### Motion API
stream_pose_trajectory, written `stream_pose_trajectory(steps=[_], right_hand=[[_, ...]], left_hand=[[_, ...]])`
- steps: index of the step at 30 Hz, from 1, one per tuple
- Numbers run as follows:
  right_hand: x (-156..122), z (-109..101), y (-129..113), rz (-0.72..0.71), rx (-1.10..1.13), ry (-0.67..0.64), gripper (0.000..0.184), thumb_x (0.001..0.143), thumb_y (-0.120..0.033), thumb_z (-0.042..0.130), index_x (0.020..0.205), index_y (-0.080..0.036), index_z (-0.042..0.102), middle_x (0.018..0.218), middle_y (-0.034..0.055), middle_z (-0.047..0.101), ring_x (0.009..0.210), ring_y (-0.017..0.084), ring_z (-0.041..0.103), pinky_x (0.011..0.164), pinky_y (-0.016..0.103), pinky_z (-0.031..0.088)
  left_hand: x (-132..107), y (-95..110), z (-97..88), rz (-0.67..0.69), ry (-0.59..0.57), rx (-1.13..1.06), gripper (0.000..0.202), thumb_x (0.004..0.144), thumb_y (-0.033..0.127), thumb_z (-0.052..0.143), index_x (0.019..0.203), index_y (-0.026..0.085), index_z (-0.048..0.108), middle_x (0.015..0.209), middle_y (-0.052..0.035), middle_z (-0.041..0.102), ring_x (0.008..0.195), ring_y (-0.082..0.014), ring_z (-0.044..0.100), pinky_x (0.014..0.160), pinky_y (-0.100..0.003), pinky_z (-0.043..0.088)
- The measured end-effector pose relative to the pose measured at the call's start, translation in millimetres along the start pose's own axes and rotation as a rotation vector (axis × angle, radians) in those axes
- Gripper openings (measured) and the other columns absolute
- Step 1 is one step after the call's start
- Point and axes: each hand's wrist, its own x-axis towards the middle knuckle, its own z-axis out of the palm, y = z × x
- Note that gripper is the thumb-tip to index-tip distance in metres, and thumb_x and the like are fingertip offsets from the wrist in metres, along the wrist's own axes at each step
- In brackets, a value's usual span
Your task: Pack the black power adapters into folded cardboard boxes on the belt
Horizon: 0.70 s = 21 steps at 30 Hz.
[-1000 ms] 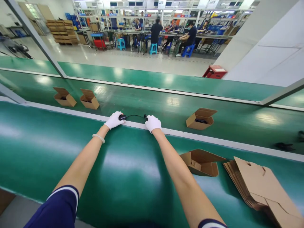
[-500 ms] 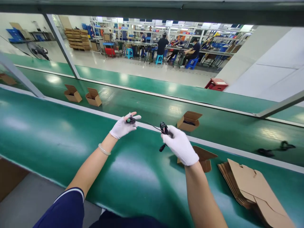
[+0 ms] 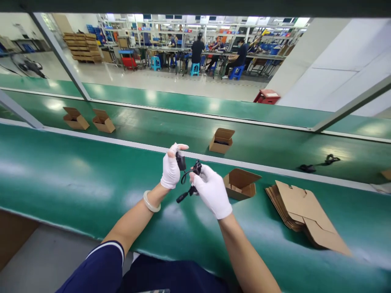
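Note:
My left hand [image 3: 171,169], in a white glove with bare fingertips, grips a black power adapter [image 3: 181,161] between thumb and fingers. From the adapter a thin black cable runs in a short loop to my right hand [image 3: 212,191], gloved in white as well. That hand is closed on the bundled black cable [image 3: 197,167], and a black plug end [image 3: 182,197] hangs out below it. Just beyond my right hand stands an open cardboard box [image 3: 241,185] on the green work surface, with cardboard folds showing inside.
A stack of flattened cardboard boxes [image 3: 305,213] lies at the right. On the green belt [image 3: 159,126] behind the white rail stand open boxes [image 3: 221,141], [image 3: 104,122], and another adapter with cable [image 3: 308,167] lies there. Metal posts [image 3: 58,53] frame the bench; people sit farther back.
Both hands have come closer together, so the cable between them now hangs slack in a loop. My left hand has turned upright with the adapter. The camera view has shifted.

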Motion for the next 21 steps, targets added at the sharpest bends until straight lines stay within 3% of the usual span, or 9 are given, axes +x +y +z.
stream_pose_trajectory(steps=[4, 7, 11, 13, 16, 19, 21], right_hand=[[-2, -2, 2, -0.076, -0.333, 0.152, 0.019, 0.075, -0.037, 0.049, 0.085, -0.021, 0.054, 0.068, -0.0001, 0.06, 0.059, 0.016, 0.055, 0.056, 0.025, 0.043], [-9, -10, 11, -0.102, -0.576, 0.216, 0.019, 0.078, -0.038, 0.047, 0.082, -0.021, 0.054, 0.067, -0.0001, 0.06, 0.059, 0.016, 0.055, 0.056, 0.025, 0.039], [-16, -25, 24, -0.118, -0.753, 0.26, 0.02, 0.082, -0.036, 0.044, 0.076, -0.021, 0.054, 0.067, 0.0016, 0.059, 0.061, 0.016, 0.055, 0.058, 0.025, 0.038], [-18, -38, 29, -0.123, -0.742, 0.286, 0.018, 0.08, -0.035, 0.045, 0.072, -0.021, 0.052, 0.066, 0.0019, 0.059, 0.061, 0.016, 0.055, 0.06, 0.025, 0.04], [-18, -70, 37, -0.138, -0.534, 0.334, 0.016, 0.078, -0.037, 0.045, 0.073, -0.022, 0.048, 0.07, 0.0019, 0.059, 0.062, 0.015, 0.056, 0.063, 0.026, 0.044], [-17, -107, 50, -0.123, -0.397, 0.43, 0.017, 0.079, -0.039, 0.044, 0.078, -0.022, 0.045, 0.081, 0.0053, 0.061, 0.071, 0.017, 0.058, 0.07, 0.028, 0.047], [-13, -128, 62, -0.1, -0.446, 0.419, 0.016, 0.08, -0.038, 0.043, 0.079, -0.023, 0.046, 0.084, 0.0068, 0.062, 0.075, 0.018, 0.059, 0.073, 0.029, 0.047]], left_hand=[[-21, 5, 18.7, 0.202, -0.235, 0.067, 0.091, 0.07, 0.083, 0.007, 0.11, 0.018, 0.057, 0.112, -0.0105, 0.058, 0.1, -0.0246, 0.055, 0.088, -0.036, 0.042], [-26, 5, 25.8, 0.21, -0.389, 0.113, 0.096, 0.07, 0.082, 0.002, 0.122, 0.016, 0.05, 0.127, -0.0122, 0.05, 0.118, -0.0286, 0.046, 0.101, -0.038, 0.035], [-36, 5, 36.5, 0.19, -0.503, 0.162, 0.095, 0.073, 0.078, -0.002, 0.131, 0.016, 0.041, 0.135, -0.0124, 0.044, 0.126, -0.0296, 0.038, 0.107, -0.041, 0.027], [-40, 5, 44.2, 0.198, -0.55, 0.176, 0.094, 0.073, 0.077, -0.003, 0.134, 0.017, 0.037, 0.138, -0.0121, 0.04, 0.129, -0.0296, 0.035, 0.11, -0.041, 0.024], [-43, -3, 58.5, 0.25, -0.605, 0.135, 0.092, 0.074, 0.077, -0.001, 0.139, 0.019, 0.028, 0.144, -0.0117, 0.033, 0.13, -0.0296, 0.034, 0.109, -0.041, 0.027], [-43, -29, 75.3, 0.283, -0.576, 0.224, 0.085, 0.077, 0.077, 0.021, 0.141, 0.02, 0.024, 0.145, -0.0145, 0.031, 0.127, -0.0299, 0.037, 0.104, -0.043, 0.033], [-43, -54, 87.5, 0.234, -0.528, 0.358, 0.079, 0.08, 0.068, 0.038, 0.14, 0.018, 0.026, 0.143, -0.0164, 0.033, 0.129, -0.0299, 0.035, 0.105, -0.046, 0.032]])
